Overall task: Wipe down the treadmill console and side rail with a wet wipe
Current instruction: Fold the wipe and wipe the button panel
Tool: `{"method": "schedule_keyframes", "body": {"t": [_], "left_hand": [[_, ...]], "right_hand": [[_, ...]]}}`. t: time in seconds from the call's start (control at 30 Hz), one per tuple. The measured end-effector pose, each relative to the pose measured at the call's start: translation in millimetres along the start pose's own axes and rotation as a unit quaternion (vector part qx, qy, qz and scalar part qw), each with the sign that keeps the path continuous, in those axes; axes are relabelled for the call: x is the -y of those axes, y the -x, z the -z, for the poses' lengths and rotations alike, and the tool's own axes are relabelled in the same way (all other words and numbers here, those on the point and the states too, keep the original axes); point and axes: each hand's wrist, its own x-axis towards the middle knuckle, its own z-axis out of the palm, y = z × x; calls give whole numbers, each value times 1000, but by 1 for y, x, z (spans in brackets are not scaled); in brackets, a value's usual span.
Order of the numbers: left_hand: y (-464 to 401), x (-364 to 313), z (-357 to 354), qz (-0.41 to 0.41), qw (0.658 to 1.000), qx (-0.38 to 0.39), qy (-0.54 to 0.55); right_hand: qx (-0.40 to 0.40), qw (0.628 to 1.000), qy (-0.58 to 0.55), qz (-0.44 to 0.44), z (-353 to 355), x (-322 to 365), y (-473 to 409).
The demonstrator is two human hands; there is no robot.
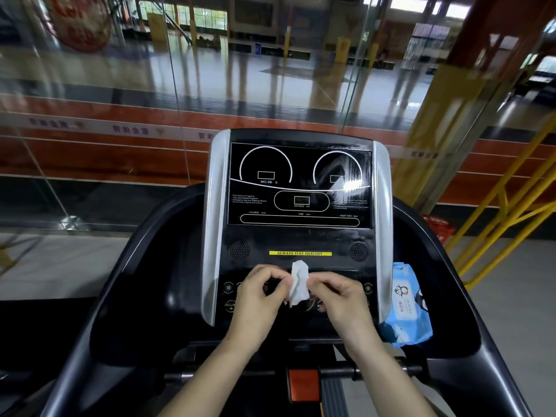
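Hands [304, 293] pinch wet wipe [299, 282] just before console [298, 236].

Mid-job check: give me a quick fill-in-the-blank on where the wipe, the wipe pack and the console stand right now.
1. The white wet wipe is held by ____ hands.
2. The blue wipe pack rests on the console's ____ side.
3. The yellow strip reads ALWAYS STAY ____.
4. Wet streaks show on the screen's ____ dial.

Missing words: both; right; HEALTHY; right
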Motion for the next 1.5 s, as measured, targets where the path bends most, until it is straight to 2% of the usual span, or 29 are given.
{"method": "schedule_keyframes", "body": {"t": [0.27, 0.5, 0.7, 0.87, 1.0, 1.1, 1.2, 1.27, 1.43, 1.5], "left_hand": [[-5, 2, 7, 128, 987, -46, 89], [-4, 2, 8, 122, 986, -44, 105], [-1, -6, 9, 53, 995, -21, 83], [4, -4, 11, 60, 994, 12, 86], [0, 4, 13, 72, 995, -6, 76], [1, 8, 14, 90, 992, -5, 90], [1, 12, 15, 94, 992, 13, 82], [2, 14, 14, 89, 993, 20, 70], [6, 12, 11, 44, 998, -9, 33], [8, 8, 10, 10, 1000, 3, 28]], "right_hand": [[-21, 999, 4, -39, 13, -13, -12], [-4, 999, -9, -39, 14, -10, -9], [94, 995, 43, -2, 14, -4, -2], [140, 986, 86, 36, 17, 1, 2], [197, 980, 22, 32, 21, 13, 8], [237, 965, 100, 57, 23, 22, 11], [203, 947, 232, 93, 20, 26, 12], [161, 942, 265, 126, 19, 23, 11], [125, 946, 253, 158, 27, 18, 8], [98, 954, 238, 156, 31, 15, 6]]}}
